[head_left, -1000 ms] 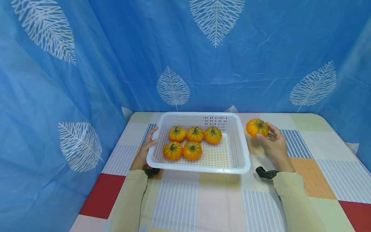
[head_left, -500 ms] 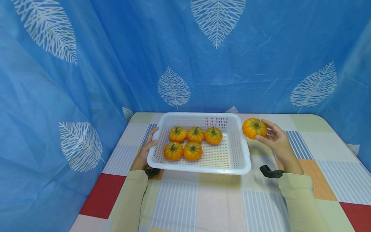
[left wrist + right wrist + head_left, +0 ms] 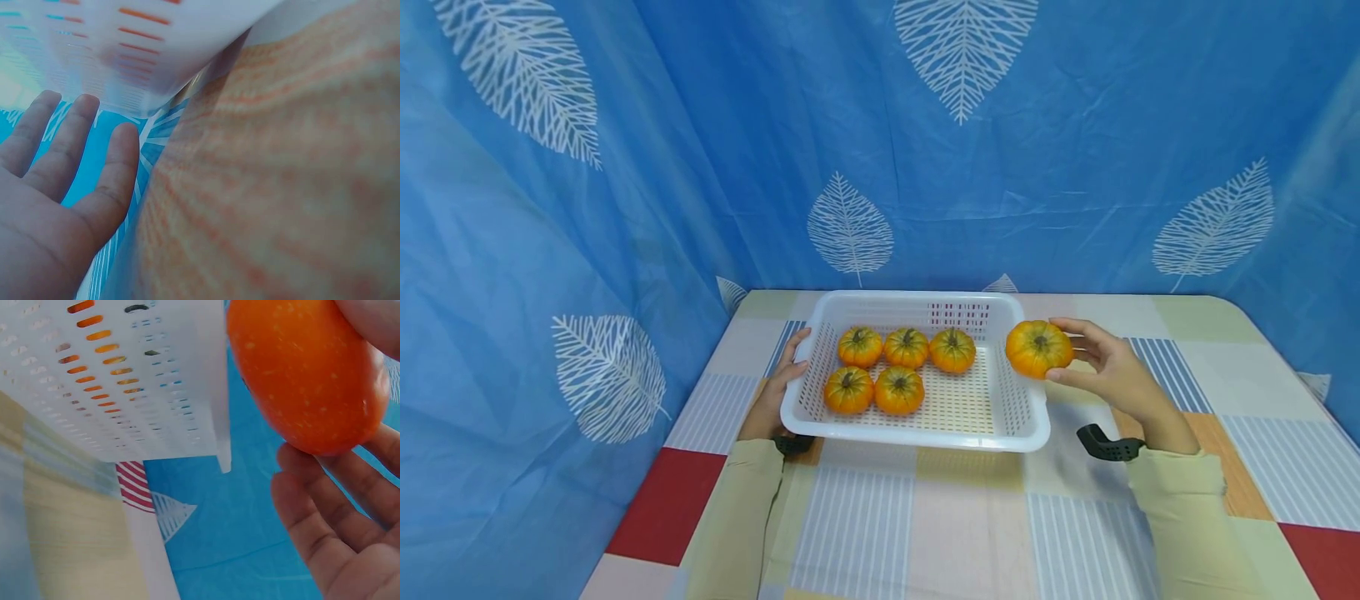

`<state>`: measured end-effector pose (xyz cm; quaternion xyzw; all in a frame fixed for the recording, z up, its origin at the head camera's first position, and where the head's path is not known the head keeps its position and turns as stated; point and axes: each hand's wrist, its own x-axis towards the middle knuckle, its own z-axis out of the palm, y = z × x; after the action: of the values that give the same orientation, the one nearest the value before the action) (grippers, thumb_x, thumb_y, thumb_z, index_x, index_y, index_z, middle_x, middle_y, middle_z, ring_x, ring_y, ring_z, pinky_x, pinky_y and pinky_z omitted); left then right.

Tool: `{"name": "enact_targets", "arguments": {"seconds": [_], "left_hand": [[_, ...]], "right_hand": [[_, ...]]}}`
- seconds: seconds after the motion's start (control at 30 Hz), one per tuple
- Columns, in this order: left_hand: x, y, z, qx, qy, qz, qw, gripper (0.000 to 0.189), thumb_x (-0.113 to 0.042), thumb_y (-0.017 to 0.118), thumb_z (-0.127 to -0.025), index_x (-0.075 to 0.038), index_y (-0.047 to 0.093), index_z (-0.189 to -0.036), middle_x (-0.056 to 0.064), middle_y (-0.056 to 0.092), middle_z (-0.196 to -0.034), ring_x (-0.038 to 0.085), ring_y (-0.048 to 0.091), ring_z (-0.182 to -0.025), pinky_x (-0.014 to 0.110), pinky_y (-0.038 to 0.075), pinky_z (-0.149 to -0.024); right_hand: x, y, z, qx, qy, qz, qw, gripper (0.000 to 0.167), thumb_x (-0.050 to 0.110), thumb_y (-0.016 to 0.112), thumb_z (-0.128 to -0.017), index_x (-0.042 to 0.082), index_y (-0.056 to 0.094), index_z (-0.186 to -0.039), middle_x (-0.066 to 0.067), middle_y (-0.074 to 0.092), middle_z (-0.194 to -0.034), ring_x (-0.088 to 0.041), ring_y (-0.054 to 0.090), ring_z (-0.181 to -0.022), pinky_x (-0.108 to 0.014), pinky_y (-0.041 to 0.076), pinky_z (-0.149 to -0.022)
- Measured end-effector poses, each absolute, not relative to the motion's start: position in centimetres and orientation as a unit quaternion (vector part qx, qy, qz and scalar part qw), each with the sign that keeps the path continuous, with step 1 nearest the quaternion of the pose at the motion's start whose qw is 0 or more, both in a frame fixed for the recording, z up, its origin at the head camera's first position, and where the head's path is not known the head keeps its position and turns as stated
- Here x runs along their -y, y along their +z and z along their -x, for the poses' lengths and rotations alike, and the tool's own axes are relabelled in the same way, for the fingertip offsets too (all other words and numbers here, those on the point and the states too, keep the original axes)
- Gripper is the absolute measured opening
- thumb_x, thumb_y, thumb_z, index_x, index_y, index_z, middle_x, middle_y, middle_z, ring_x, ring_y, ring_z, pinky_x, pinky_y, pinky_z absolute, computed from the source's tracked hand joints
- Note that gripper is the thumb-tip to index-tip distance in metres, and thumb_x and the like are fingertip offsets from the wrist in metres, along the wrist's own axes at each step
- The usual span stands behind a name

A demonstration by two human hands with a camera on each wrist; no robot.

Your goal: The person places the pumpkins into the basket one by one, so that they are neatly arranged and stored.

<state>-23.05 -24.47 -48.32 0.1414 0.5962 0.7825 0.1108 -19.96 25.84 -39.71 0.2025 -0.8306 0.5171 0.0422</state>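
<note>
My right hand (image 3: 1112,371) holds a small orange pumpkin (image 3: 1040,349) by its right side, thumb at the front and fingers behind. The pumpkin overlaps the right rim of the white plastic basket (image 3: 910,437) in the head view. In the right wrist view its smooth orange underside (image 3: 312,375) shows above the rim's height, beside the basket wall (image 3: 181,394). Inside the basket, several like pumpkins (image 3: 898,389) sit in two rows toward the left. My left hand (image 3: 772,396) rests at the basket's left side; its fingers (image 3: 115,165) look fairly straight against the slotted wall.
A patchwork-patterned cloth (image 3: 865,533) covers the table under the basket. Blue curtain (image 3: 760,125) with white leaf prints hangs behind and along the left. Inside the basket, the right part of the slotted floor (image 3: 966,400) shows bare.
My right hand has carried its pumpkin leftward, from beside the basket to over its right rim. The left hand, the basket and the pumpkins inside have stayed in place.
</note>
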Motion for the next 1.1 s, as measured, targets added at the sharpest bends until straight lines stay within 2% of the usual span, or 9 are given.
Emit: {"name": "enact_targets", "arguments": {"seconds": [0.1,0.23,0.33,0.43,0.53,0.6,0.8,1.0,1.1], "left_hand": [[24.6,-48.3,23.0,-0.592,0.785,-0.147,0.111,0.058,-0.022,0.045,-0.104,-0.04,0.03,-0.157,0.018,0.0,-0.178,0.04,0.018,-0.151,0.054,0.03,-0.119],[24.7,-48.3,22.9,-0.586,0.787,-0.156,0.111,0.055,-0.021,0.044,-0.105,-0.044,0.035,-0.154,0.019,-0.001,-0.178,0.034,0.021,-0.149,0.044,0.034,-0.116],[24.8,-48.3,22.9,-0.581,0.789,-0.165,0.111,0.054,-0.019,0.042,-0.105,-0.045,0.036,-0.153,0.02,-0.002,-0.177,0.032,0.023,-0.148,0.039,0.036,-0.114],[24.8,-48.2,22.9,-0.586,0.785,-0.165,0.11,0.055,-0.02,0.042,-0.106,-0.043,0.034,-0.156,0.02,-0.001,-0.177,0.033,0.022,-0.149,0.038,0.038,-0.114],[24.8,-48.2,22.9,-0.599,0.778,-0.156,0.108,0.058,-0.022,0.043,-0.107,-0.039,0.029,-0.16,0.018,0.001,-0.178,0.038,0.021,-0.151,0.044,0.038,-0.116],[24.8,-48.2,22.9,-0.606,0.775,-0.148,0.107,0.06,-0.023,0.043,-0.107,-0.036,0.025,-0.163,0.016,0.002,-0.179,0.041,0.02,-0.152,0.05,0.038,-0.118],[24.6,-48.3,23.1,-0.608,0.775,-0.137,0.11,0.062,-0.023,0.043,-0.105,-0.034,0.024,-0.163,0.015,0.003,-0.179,0.042,0.021,-0.152,0.056,0.035,-0.119],[24.6,-48.3,23.1,-0.603,0.778,-0.137,0.109,0.061,-0.021,0.043,-0.105,-0.035,0.027,-0.162,0.016,0.003,-0.179,0.043,0.021,-0.151,0.064,0.028,-0.121],[24.5,-48.2,23.1,-0.606,0.777,-0.13,0.109,0.062,-0.022,0.043,-0.105,-0.034,0.024,-0.163,0.014,0.004,-0.179,0.043,0.021,-0.151,0.061,0.033,-0.12]], "right_hand": [[-25.7,-39.4,20.0,0.829,0.512,-0.222,0.036,0.067,-0.008,0.08,-0.09,-0.008,0.051,-0.151,0.017,0.056,-0.14,0.001,0.06,-0.114,-0.009,0.045,-0.098],[-25.5,-38.7,20.3,0.827,0.502,-0.251,0.026,0.066,-0.008,0.082,-0.089,-0.007,0.054,-0.149,0.024,0.058,-0.136,0.001,0.061,-0.113,-0.009,0.045,-0.099],[-25.3,-38.1,20.5,0.828,0.489,-0.275,0.017,0.066,-0.008,0.083,-0.087,-0.006,0.056,-0.147,0.017,0.06,-0.138,0.002,0.062,-0.113,-0.009,0.045,-0.099],[-25.0,-37.4,20.8,0.831,0.472,-0.296,0.007,0.066,-0.008,0.084,-0.086,-0.005,0.058,-0.147,0.0,0.062,-0.141,0.002,0.063,-0.113,-0.01,0.046,-0.098],[-24.7,-36.6,21.1,0.835,0.455,-0.308,-0.009,0.066,-0.006,0.085,-0.087,-0.005,0.058,-0.147,-0.017,0.062,-0.142,0.003,0.062,-0.114,-0.01,0.046,-0.098],[-24.5,-36.1,21.4,0.837,0.448,-0.312,-0.025,0.065,-0.004,0.086,-0.087,-0.004,0.059,-0.146,-0.022,0.061,-0.144,0.003,0.062,-0.114,-0.011,0.046,-0.098],[-23.5,-34.9,22.2,0.836,0.44,-0.317,-0.08,0.064,0.001,0.087,-0.088,-0.004,0.059,-0.146,-0.023,0.061,-0.146,-0.003,0.065,-0.116,-0.017,0.049,-0.099],[-22.4,-34.0,23.0,0.829,0.434,-0.327,-0.13,0.064,0.005,0.087,-0.089,-0.003,0.059,-0.147,-0.02,0.062,-0.147,-0.021,0.067,-0.122,-0.019,0.047,-0.103],[-21.9,-33.9,23.4,0.823,0.432,-0.341,-0.142,0.063,0.005,0.087,-0.089,-0.004,0.059,-0.145,-0.02,0.063,-0.145,-0.027,0.067,-0.124,-0.019,0.047,-0.104]]}}
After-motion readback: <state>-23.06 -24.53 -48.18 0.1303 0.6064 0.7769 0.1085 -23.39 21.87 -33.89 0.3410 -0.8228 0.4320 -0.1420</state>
